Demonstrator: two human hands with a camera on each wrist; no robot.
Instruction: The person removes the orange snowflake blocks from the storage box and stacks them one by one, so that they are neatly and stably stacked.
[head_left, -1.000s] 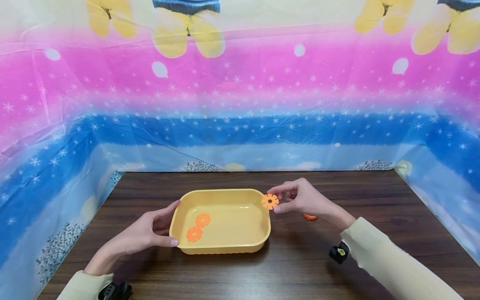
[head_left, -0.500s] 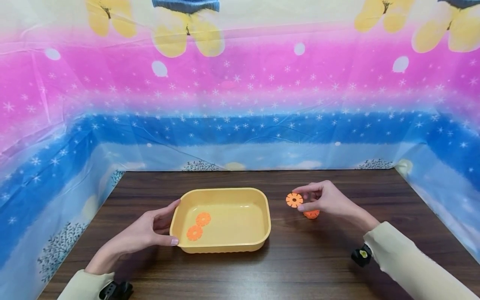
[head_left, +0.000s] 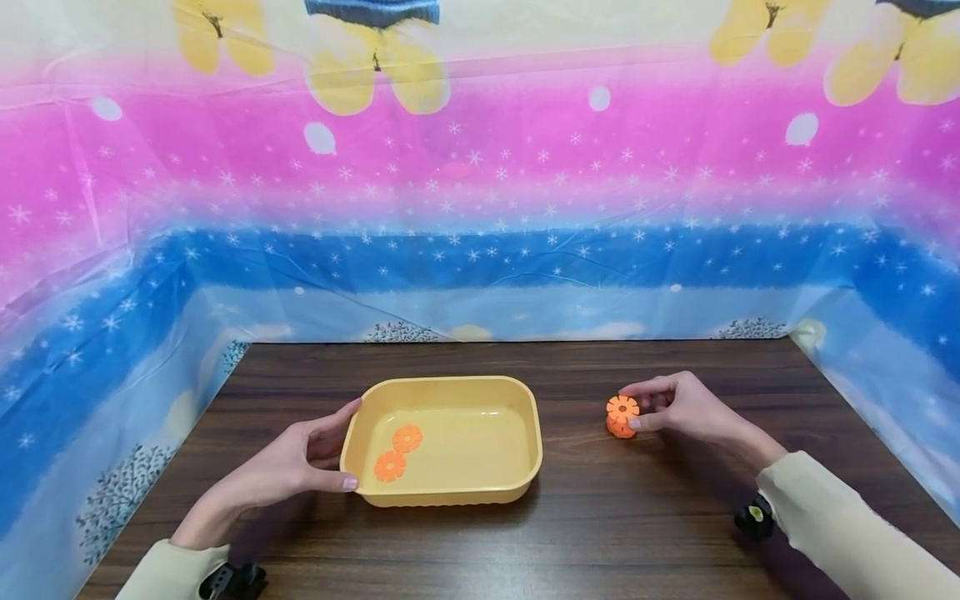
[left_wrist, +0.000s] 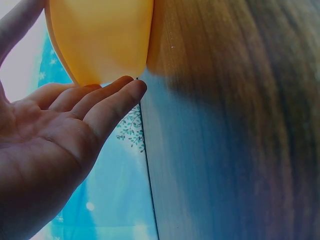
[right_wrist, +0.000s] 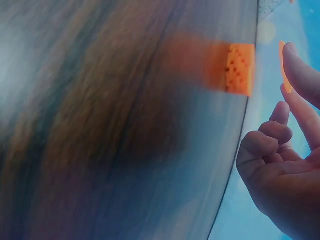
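Observation:
At the left end of a yellow plastic basin (head_left: 476,450), my left hand (head_left: 281,471) holds it, thumb at the near corner and index finger at the far one. The left wrist view shows long fingers (left_wrist: 107,102) along the basin's end wall (left_wrist: 102,40). Two orange notched discs (head_left: 407,437) lie on the basin floor, edges meeting. To the right, my right hand (head_left: 686,408) pinches another orange notched disc (head_left: 622,406) between thumb and fingers. Close below it stands a short stack of orange notched discs (right_wrist: 240,69), partly covered by the held disc in the head view.
A dark wood-grain table (head_left: 570,533) carries everything. Printed cloth (head_left: 480,258) in pink and blue hangs behind its back edge and along both sides. Both wrists wear a black camera (head_left: 754,517) by the sleeve cuff.
My right hand has moved right, from beside the basin's right rim to over the disc stack, still pinching the same disc. The left hand, basin and discs inside it stay put.

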